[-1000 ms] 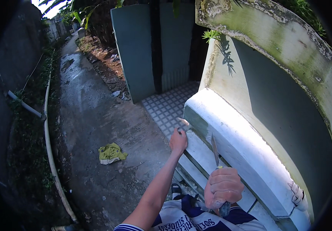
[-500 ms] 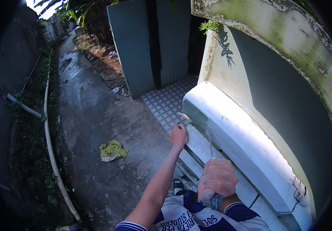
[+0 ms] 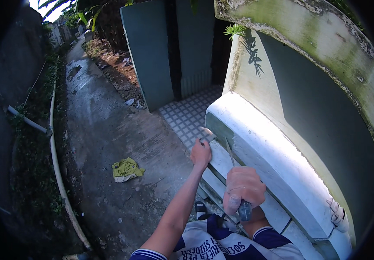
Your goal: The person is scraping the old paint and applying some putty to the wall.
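My right hand (image 3: 244, 188) is wrapped round the dark grey handle (image 3: 245, 211) of a scraper-like tool. Its thin metal blade (image 3: 229, 151) shows almost edge-on, so its width is hidden. The tip lies over the grey-green side of a low curved ledge (image 3: 256, 125), near the ragged edge of its white coat. Whether the tip touches the surface I cannot tell. At the ledge's left end, my left hand (image 3: 201, 152) is closed beside the white step (image 3: 226, 162). A dark bit shows at its fingers, and a pale piece (image 3: 206, 130) lies just beyond them; what it holds is unclear.
A crumpled yellow-green cloth (image 3: 127, 169) lies on the concrete path (image 3: 96, 117). Checkered tiles (image 3: 185, 112) lead to a blue-grey gate panel (image 3: 147, 52). A curved wall (image 3: 326, 99) rises behind the ledge. Long pipes (image 3: 56, 160) run along the left.
My right hand has moved slightly up and left and turned, carrying the blade tip leftward from the white coat's edge. My left hand stays almost still.
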`<state>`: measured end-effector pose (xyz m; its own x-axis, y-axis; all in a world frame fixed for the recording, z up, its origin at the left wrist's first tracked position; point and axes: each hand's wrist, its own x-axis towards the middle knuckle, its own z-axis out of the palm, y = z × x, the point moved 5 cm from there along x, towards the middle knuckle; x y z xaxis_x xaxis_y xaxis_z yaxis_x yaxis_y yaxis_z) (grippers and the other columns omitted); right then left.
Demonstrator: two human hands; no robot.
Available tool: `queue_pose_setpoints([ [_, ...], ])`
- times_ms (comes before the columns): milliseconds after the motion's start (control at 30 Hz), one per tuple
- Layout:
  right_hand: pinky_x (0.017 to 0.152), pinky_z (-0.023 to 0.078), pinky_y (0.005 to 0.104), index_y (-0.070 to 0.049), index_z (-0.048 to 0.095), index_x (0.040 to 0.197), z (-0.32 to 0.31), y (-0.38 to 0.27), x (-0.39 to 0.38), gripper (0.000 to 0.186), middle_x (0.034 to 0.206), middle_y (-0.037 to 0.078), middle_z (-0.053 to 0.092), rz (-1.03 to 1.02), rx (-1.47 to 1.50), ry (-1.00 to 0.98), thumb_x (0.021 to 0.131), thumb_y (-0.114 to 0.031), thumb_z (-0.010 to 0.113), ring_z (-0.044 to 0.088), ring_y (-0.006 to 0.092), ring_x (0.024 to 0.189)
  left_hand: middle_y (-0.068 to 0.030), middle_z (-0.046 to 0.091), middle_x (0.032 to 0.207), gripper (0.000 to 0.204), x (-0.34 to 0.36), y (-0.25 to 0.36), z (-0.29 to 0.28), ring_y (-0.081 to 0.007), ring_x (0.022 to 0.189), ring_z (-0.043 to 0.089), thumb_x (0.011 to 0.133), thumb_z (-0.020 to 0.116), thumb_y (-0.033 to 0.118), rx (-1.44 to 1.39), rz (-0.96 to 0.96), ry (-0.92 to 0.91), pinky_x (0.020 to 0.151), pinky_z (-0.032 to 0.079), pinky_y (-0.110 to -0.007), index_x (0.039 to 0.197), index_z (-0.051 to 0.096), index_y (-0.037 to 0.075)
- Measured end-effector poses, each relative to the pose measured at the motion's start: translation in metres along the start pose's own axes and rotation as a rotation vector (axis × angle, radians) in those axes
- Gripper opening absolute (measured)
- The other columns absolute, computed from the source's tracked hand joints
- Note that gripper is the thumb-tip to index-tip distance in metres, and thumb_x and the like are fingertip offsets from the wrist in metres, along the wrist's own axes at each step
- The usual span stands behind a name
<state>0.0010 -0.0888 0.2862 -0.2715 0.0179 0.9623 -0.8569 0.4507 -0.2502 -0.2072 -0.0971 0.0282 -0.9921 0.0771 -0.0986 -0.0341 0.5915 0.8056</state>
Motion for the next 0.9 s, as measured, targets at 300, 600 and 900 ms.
queue_pose_setpoints([
  [300, 0.048, 0.048, 0.0339, -0.004, 0.053, 0.068, -0.002, -0.025, -0.007, 0.023, 0.058, 0.003, 0.053, -0.093, -0.014, 0.052, 0.089, -0.008, 0.061, 0.053, 0.0199, 0.047, -0.0139, 0.071, 0.116, 0.047, -0.003, 0.003, -0.004, -0.0376, 0.11, 0.065, 0.093, 0.049, 0.037, -0.025, -0.059, -0.07, 0.096, 0.048, -0.049, 0.131, 0.057, 0.01],
  [600, 0.037, 0.041, 0.0276, -0.011, 0.042, 0.059, -0.005, -0.018, 0.01, 0.04, 0.044, -0.001, 0.045, -0.193, -0.004, 0.324, 0.094, -0.021, 0.058, 0.042, 0.0118, 0.033, -0.016, 0.071, 0.11, 0.048, 0.003, 0.005, -0.004, -0.0374, 0.105, 0.066, 0.091, 0.048, 0.036, -0.02, -0.022, -0.025, 0.091, 0.05, -0.049, 0.13, 0.058, 0.011],
  [900, 0.033, 0.038, 0.0245, -0.009, 0.041, 0.056, 0.012, -0.009, 0.013, 0.04, 0.042, -0.003, 0.043, -0.169, -0.028, 0.166, 0.091, -0.016, 0.059, 0.041, 0.0105, 0.031, -0.0148, 0.07, 0.115, 0.046, 0.004, 0.006, -0.007, -0.0384, 0.111, 0.064, 0.092, 0.048, 0.035, -0.014, -0.06, -0.057, 0.097, 0.047, -0.049, 0.131, 0.058, 0.012],
])
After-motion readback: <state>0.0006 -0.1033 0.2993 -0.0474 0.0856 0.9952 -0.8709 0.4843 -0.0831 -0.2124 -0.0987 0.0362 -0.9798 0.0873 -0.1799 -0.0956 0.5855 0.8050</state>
